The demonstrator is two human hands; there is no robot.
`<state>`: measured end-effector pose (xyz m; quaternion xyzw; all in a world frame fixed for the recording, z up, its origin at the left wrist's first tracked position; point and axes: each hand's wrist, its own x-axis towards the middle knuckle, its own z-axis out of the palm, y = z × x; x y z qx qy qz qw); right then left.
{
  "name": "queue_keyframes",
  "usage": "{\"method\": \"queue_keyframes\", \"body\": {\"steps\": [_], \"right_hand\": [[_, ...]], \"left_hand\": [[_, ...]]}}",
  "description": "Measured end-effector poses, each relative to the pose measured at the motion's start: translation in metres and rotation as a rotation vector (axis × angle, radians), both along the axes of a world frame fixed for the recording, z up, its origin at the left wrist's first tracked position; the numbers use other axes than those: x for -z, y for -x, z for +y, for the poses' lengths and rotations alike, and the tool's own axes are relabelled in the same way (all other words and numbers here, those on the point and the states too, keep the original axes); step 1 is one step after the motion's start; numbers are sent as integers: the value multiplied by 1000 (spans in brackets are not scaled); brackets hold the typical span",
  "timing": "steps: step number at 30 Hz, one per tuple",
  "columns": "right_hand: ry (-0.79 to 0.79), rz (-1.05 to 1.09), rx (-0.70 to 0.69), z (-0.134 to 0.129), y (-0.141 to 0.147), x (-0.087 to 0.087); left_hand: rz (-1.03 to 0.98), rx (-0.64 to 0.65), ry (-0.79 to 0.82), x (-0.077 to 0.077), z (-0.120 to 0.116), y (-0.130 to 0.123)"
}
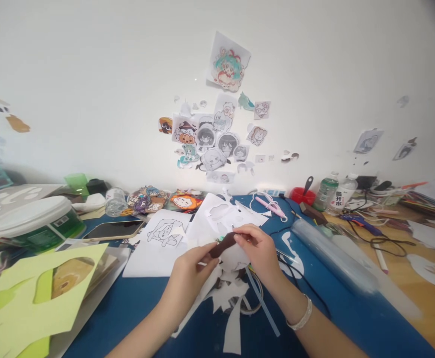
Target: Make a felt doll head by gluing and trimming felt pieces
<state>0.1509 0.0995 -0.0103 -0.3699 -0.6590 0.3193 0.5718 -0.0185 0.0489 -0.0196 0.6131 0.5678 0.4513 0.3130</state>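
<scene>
A small dark brown piece (223,244), flat and strip-like, is held up between both hands; its material is hard to tell. My left hand (194,264) pinches its left end, and my right hand (259,251), with a bracelet on the wrist, grips the right end between thumb and fingers. Below the hands lie white paper scraps (232,328) and a translucent stick (264,303). Part of a ring-shaped roll shows under the scraps. Behind my left hand rests a sheet with a line drawing of a character (165,231).
On the left are yellow-green cut paper (68,313), a white-lidded tub (34,216) and a phone (113,229). To the right lie a clear plastic roll (333,256), a blue glue gun (361,223) with its cord, bottles (342,194) and a red bowl (300,195). Cut-out drawings cover the wall.
</scene>
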Motion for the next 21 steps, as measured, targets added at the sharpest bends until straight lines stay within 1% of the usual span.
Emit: {"method": "queue_keyframes", "body": {"steps": [2,4,6,8,11,13,15,17,19,21], "right_hand": [[100,20,-36,1,-1,-1],[220,39,-107,1,-2,-2],[296,43,-159,0,0,-2],[307,33,-174,-3,3,0],[273,-24,-171,-5,10,8],[203,-108,-120,-6,15,14],[97,-216,-74,-6,17,18],[25,-303,-90,-6,19,19],[-8,-359,-133,-7,18,17],[-87,-434,-127,-6,14,11]], "left_hand": [[-85,56,95,-1,4,4],[-87,70,138,-5,6,8],[5,45,55,-9,6,11],[150,37,-89,-10,3,12],[399,63,-264,-5,-1,9],[519,73,-312,1,-2,8],[589,75,-304,6,0,8],[630,82,-263,8,2,9],[660,77,-218,8,5,10],[681,56,-167,6,5,9]]}}
